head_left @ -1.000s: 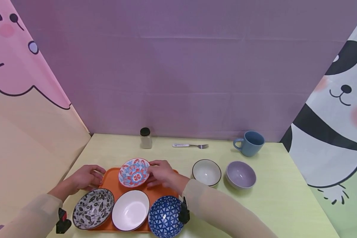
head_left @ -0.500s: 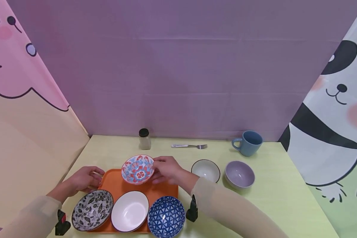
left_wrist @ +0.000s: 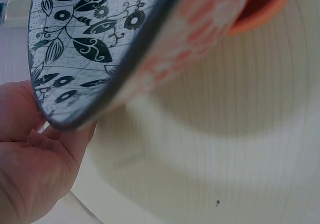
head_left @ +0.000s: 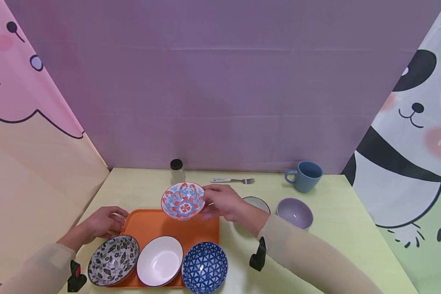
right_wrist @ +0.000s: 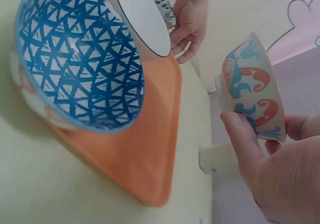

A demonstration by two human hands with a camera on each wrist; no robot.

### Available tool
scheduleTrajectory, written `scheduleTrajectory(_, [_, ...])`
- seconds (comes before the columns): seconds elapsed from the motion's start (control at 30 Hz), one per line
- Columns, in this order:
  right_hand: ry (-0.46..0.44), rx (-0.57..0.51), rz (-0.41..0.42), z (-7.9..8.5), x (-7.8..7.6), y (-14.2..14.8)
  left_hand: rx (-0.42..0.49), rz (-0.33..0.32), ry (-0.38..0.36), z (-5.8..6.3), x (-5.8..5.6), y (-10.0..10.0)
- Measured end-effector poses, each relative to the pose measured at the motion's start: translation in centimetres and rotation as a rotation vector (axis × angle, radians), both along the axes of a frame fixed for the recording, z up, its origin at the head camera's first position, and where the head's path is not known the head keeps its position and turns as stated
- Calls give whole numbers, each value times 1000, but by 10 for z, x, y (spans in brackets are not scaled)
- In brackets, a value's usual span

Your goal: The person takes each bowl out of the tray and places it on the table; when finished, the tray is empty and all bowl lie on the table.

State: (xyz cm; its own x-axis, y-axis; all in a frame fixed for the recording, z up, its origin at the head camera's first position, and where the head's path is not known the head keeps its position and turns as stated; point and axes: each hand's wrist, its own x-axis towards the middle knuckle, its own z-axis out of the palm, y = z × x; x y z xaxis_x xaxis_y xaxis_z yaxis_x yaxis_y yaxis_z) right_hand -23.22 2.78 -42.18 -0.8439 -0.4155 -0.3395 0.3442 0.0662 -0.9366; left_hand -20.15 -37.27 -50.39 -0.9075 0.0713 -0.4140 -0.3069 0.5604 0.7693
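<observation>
A small bowl (head_left: 183, 201) with a red, blue and white flower pattern is held above the tray, its rim pinched by my right hand (head_left: 222, 203). The right wrist view shows the bowl (right_wrist: 252, 88) from the side, thumb and fingers on its wall. My left hand (head_left: 104, 221) lies with loosely bent fingers at the left edge of the orange tray (head_left: 139, 222). Just below that hand, a black-and-white leaf-patterned bowl (head_left: 114, 260) leans over the tray's near left corner. Beside it are a white bowl (head_left: 160, 261) and a blue triangle-patterned bowl (head_left: 205, 267).
A dark-rimmed white bowl (head_left: 259, 201), partly hidden by my right arm, stands right of the tray beside a purple bowl (head_left: 295, 213). Along the back are a black-lidded jar (head_left: 177, 171), a fork (head_left: 232, 180) and a blue mug (head_left: 304, 177). A purple backdrop (head_left: 220, 102) rises behind.
My right hand has lifted the flower-patterned bowl off the tray and carried it up and to the right. The left hand stays at the tray's edge.
</observation>
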Motion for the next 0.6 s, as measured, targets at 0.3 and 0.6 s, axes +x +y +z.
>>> scheduleTrajectory(0.3, [12, -14, 16, 15, 3, 33, -9, -5, -5, -1, 0, -1])
scheduleTrajectory(0.6, [0, 5, -35, 40, 7, 75, 0, -7, -1, 0, 0, 0])
